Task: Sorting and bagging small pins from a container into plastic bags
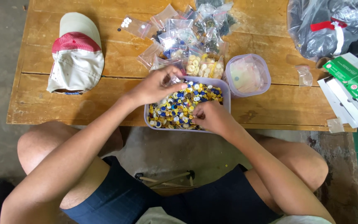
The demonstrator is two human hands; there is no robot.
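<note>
Left grip [162,83] pinched on a small clear bag [174,79] above the tub [227,93] of buttons [179,110], right grip [206,116] curled down among them, shut or open unclear.

Soft even daylight, faint shadows, sharp centre, perhaps slight edge distortion.

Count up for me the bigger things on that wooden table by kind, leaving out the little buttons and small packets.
Plastic tubs: 2, the button-filled tub under the left hand and right hand, and the lidded tub
Caps: 1, the red-and-white cap
Large clear plastic bags: 1, the big bag
Total: 4
The small packets overlap too much to count.
</note>
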